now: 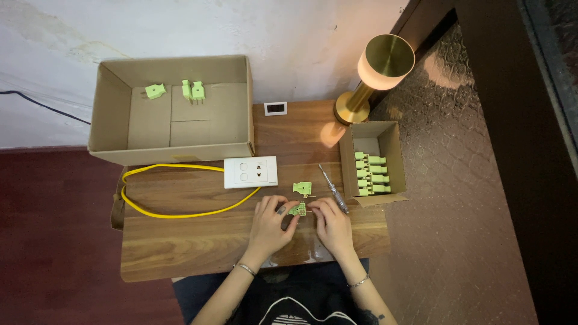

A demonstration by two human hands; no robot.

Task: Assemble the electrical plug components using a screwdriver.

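Green plug part (297, 209), a small light-green plastic piece, sits pinched between both hands just above the wooden table (180, 241), near the middle of its front half. The left hand (270, 224) closes thumb and forefinger narrowly on the piece's left side; the right hand (330, 224) pinches its right side, fingers curled tight. The piece is too small to tell which way its long axis runs, though it appears to lie roughly left to right between the 2 sets of fingertips. Neither hand is clearly nearer; they meet on it from opposite sides.

Just beyond the fingers lies a second green plug half (303, 188), apart from the held one. A screwdriver (333, 188) lies just right of it, slanting away from the right hand toward the lamp (373, 78). A small cardboard box (394, 150) at the table's right edge holds 5 or so more green plugs in a row. A white wall socket plate (251, 172) with a yellow cable (168, 210) sits to the left, and a large open carton (114, 108) behind it holds 3 finished green plugs (192, 91).

Bare tabletop lies left of the hands and toward the near edge; the right side is crowded by screwdriver and box.
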